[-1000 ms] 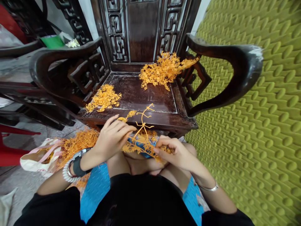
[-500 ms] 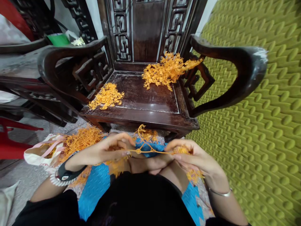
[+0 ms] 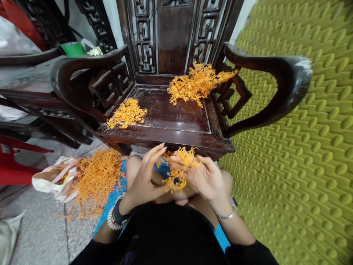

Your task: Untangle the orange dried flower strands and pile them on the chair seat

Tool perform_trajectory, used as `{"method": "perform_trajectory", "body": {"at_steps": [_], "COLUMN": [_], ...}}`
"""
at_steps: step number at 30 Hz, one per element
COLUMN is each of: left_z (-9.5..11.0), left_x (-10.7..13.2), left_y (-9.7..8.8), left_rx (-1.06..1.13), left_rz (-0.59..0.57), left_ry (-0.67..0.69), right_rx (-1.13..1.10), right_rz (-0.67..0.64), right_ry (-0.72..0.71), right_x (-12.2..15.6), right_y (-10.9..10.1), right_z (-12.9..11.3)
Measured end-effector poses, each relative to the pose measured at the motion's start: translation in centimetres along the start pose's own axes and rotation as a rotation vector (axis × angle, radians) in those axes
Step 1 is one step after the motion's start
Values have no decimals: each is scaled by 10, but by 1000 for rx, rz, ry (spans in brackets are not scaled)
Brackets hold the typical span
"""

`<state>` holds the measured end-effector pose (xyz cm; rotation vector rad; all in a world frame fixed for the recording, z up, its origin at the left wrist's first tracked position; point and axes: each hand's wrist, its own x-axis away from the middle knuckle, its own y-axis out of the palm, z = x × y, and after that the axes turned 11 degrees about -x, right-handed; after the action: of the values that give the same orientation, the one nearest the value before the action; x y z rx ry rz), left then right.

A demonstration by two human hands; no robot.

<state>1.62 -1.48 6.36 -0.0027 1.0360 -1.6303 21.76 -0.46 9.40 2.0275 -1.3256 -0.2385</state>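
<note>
My right hand [image 3: 205,180] holds a small bunch of branching orange plastic pieces [image 3: 178,178] along its fingers, above my lap. Just left of that bunch, my left hand [image 3: 149,173] has its fingers spread apart, with its thumb close to the pieces. Whether the thumb touches them I cannot tell. In front, a dark wooden armchair [image 3: 173,125] carries two heaps of similar pieces: a smaller heap [image 3: 128,113] at the seat's left front and a larger one [image 3: 193,86] at the right back.
A tangled pile of thin orange pieces [image 3: 97,180] lies on the floor at my left. Beside it is a white bag [image 3: 41,186] with pink handles, near a red plastic stool [image 3: 16,165]. A green textured cover [image 3: 298,165] fills the right side.
Both hands have come closer together. The orange strand stretched between them is now gathered in a bunch at my right hand. The left hand has opened and turned upward.
</note>
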Motion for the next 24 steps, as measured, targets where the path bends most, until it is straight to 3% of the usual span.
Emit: {"method": "perform_trajectory", "body": {"at_steps": [4, 7, 10, 14, 17, 20, 22, 24], "left_z": [9, 7, 0, -6, -5, -9, -18, -27], "left_x": [-14, -17, -16, -13, -12, -11, -10, -9], "left_y": [2, 12, 21, 29, 34, 34, 33, 29], "left_rx": [212, 406, 566, 777, 676, 613, 683, 749], "left_rz": [-113, -21, 110, 167, 246, 294, 290, 375], "left_ry": [-4, -120, -311, -404, -419, -445, -493, -571], "right_rx": [-79, -99, 18, 400, 606, 527, 458, 463], "right_rz": [-116, -147, -134, 0, 14, -39, -33, 5], "right_ry": [47, 33, -8, -324, -561, -489, -376, -324], "right_x": [-3, -5, -8, -12, -18, -25, -27, -28], "right_y": [4, -4, -17, -23, -15, -7, -8, -11], "right_z": [12, 24, 37, 53, 59, 63, 64, 61]}}
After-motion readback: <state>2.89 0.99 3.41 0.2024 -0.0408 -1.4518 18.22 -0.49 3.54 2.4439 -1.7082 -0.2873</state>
